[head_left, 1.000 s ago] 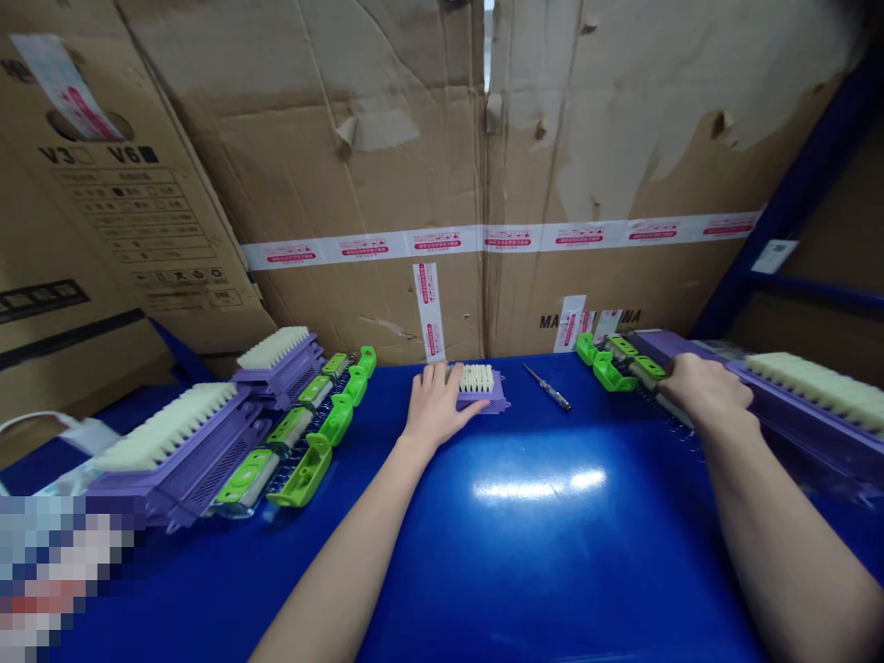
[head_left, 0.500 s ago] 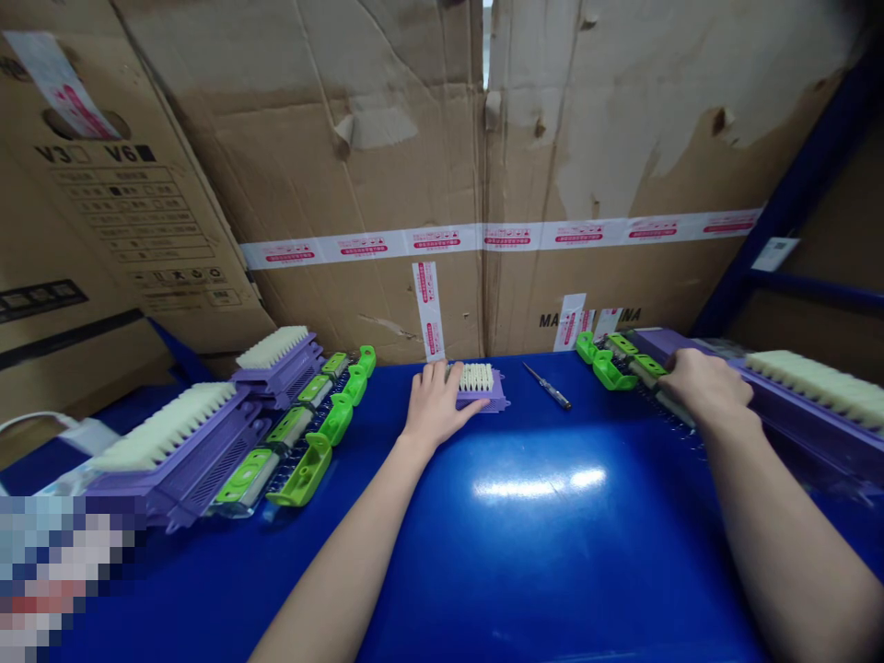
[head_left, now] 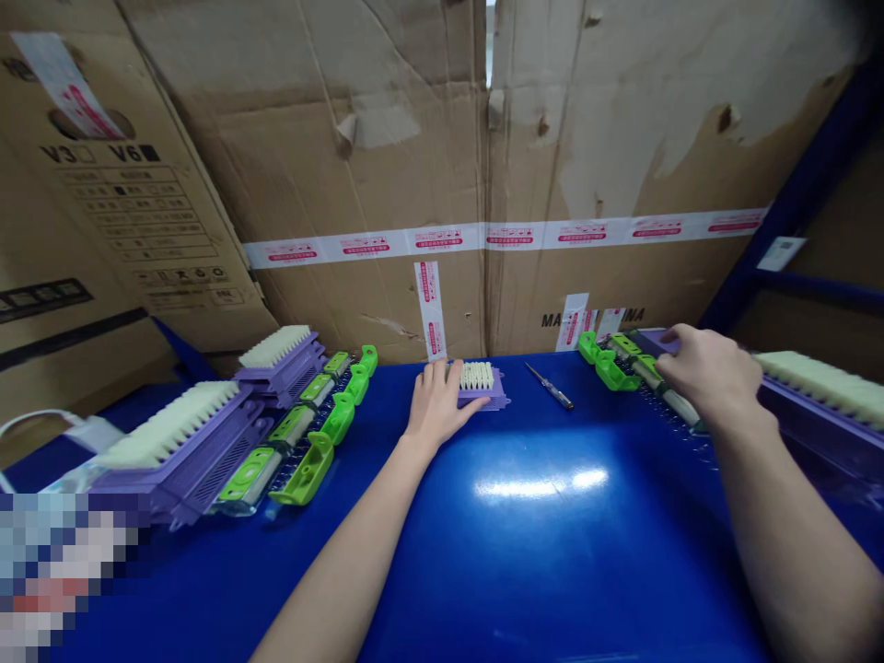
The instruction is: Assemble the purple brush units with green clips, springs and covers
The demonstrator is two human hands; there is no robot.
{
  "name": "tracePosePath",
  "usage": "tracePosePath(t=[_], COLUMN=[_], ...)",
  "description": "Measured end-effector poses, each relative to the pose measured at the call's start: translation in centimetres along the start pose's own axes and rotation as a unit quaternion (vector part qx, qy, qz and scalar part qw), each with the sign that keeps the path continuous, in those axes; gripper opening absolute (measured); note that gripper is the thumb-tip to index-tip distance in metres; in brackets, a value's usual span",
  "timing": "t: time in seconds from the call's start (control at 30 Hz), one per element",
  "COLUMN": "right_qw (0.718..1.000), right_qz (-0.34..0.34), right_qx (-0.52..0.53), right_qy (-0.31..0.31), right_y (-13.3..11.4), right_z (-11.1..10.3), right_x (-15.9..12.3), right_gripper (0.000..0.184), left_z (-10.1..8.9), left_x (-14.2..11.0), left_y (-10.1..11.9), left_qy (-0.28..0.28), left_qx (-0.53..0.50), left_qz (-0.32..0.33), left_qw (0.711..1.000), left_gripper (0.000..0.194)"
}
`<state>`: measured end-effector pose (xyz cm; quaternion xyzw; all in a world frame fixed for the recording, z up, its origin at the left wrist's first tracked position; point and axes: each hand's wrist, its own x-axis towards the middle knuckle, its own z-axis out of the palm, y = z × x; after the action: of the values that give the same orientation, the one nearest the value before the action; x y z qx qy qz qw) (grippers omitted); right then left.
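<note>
Clock centred on the glossy blue desk (head_left: 539, 571), 12 pointing away from the wearer.

Left hand (head_left: 435, 405): spread, laid over the left end of a small purple plastic block with a cream bristle pad (head_left: 498, 389), which sits on the desk just short of 12; thumb along its near side. Right hand (head_left: 715, 378): between 1 and 2, fingers bent inward, over a row of clear pieces with lime-green tops (head_left: 649, 370); cannot tell whether it pinches anything.

Progress, judged: block under the left hand already carries its pad and rests unlifted. Lime-green moulded plastic caps (head_left: 304, 471) lie apart from the purple blocks; none looks joined to one yet, so any fitting seems still left to do.

Count: bristle pads, four: two near 10 (head_left: 172, 425), one under the left hand's side, one at 2 (head_left: 832, 387). Caps, six: four near 10, two at 1 (head_left: 613, 373). Green-topped pieces: four near 10, at least two by the right hand, remainder hidden. Slim clear-handled screwdriver (head_left: 551, 385), one, at 12.
</note>
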<state>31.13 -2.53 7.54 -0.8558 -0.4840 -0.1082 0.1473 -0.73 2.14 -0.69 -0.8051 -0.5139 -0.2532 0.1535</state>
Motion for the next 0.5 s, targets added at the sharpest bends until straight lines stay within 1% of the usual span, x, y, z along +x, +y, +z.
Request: tracePosePath(t=[0.1,0.17,0.2,0.23,0.3,0.4,0.47,0.5], right_qw=[0.993,0.981,0.973,0.963,0.935,0.882,0.846,0.833], right_qz=[-0.093,-0.160,-0.203,-0.247,-0.349,-0.472,-0.533,-0.552], right_qx=[0.009,0.007,0.008,0.009,0.005,0.010,0.016,0.019], right_qy=[0.066,0.107,0.112,0.110,0.070,0.010,-0.016,-0.026], right_y=[-2.0,-3.8,-4.7,-5.7,-7.6,-10.0,-11.0,-11.3], right_z=[0.4,1.2,1.6,2.1,3.0,4.0,4.6,4.9], right_x=[-1.0,-2.1,-2.7,-3.4,-5.1,-7.8,-9.3,-9.9], right_gripper=[0.033,0.033,0.033,0.033,0.032,0.031,0.030,0.029], left_z=[0.2,0.4,0.5,0.6,0.8,0.8,0.7,0.6], left_x=[0.0,0.0,-0.1,-0.1,-0.2,-0.1,-0.1,0.0], left_y=[-0.2,-0.4,-0.5,-0.5,-0.7,-0.8,-0.9,-0.9], left_qy=[0.019,0.031,0.036,0.040,0.046,0.058,0.065,0.065], left_qx=[-0.031,-0.051,-0.058,-0.062,-0.067,-0.056,-0.034,-0.019], left_qz=[-0.007,-0.008,-0.006,-0.002,0.004,0.000,-0.007,-0.010], left_qw=[0.999,0.998,0.998,0.997,0.997,0.997,0.997,0.998], left_gripper=[0.064,0.060,0.058,0.055,0.049,0.038,0.033,0.031])
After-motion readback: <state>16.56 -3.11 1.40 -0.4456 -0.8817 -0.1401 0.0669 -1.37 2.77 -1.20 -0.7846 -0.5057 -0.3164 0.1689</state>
